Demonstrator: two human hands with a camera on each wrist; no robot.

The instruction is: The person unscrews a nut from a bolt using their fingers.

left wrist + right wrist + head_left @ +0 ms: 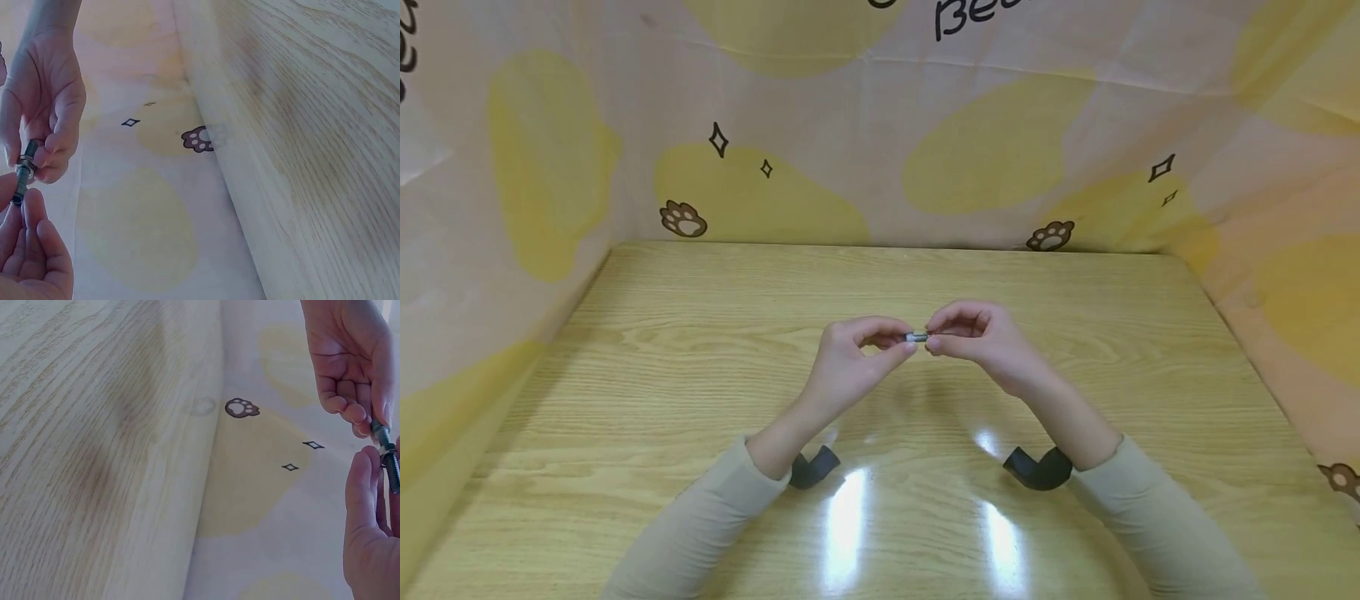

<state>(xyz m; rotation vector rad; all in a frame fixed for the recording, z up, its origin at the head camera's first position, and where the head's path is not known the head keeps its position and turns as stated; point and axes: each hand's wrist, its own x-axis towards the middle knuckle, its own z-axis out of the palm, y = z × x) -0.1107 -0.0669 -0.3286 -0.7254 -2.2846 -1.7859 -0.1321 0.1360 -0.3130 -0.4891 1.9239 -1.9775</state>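
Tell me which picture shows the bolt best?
The left wrist view: the bolt and its nut show large between both hands' fingers. The right wrist view cuts it at the edge; the head view shows it tiny.

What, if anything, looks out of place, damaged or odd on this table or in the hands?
Nothing stands out. Both hands, left hand and right hand, pinch a small threaded bolt with a nut above the bare wooden table. The bolt looks straight and intact.

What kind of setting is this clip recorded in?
Probably a small screened-off tabletop recording booth: a wooden table enclosed on three sides by a paw-print cloth backdrop. The left hand and right hand hold a small bolt above it.
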